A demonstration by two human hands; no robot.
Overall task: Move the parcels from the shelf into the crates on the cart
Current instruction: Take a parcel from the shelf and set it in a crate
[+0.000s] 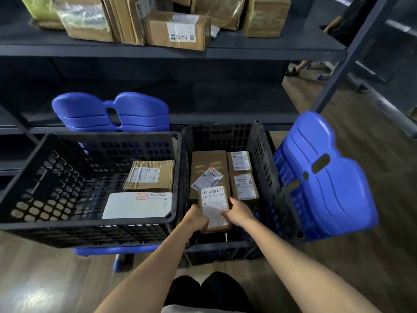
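Brown cardboard, small and oblong: parcel [214,208] with a white label over most of its top, barcode at the far end, a row of printed digits beneath, a small square code near the right edge. Clamped from both sides: left hand [196,219] curled round the left long edge, right hand [239,214] wrapped on the right one, thumb on top. Held inside the right crate [266,159], at its near end, far end overlapping a larger brown box [207,161]; unclear whether touching the crate floor. Just beyond, a slanted white sticker [207,178] on that box, and two small labelled boxes [239,160] one behind the other along the right wall. In the left crate [90,141], a taped brown packet [150,176] and a white envelope [137,205], touching. Above, on the dark shelf [270,51], more brown cartons [178,30] packed close together.
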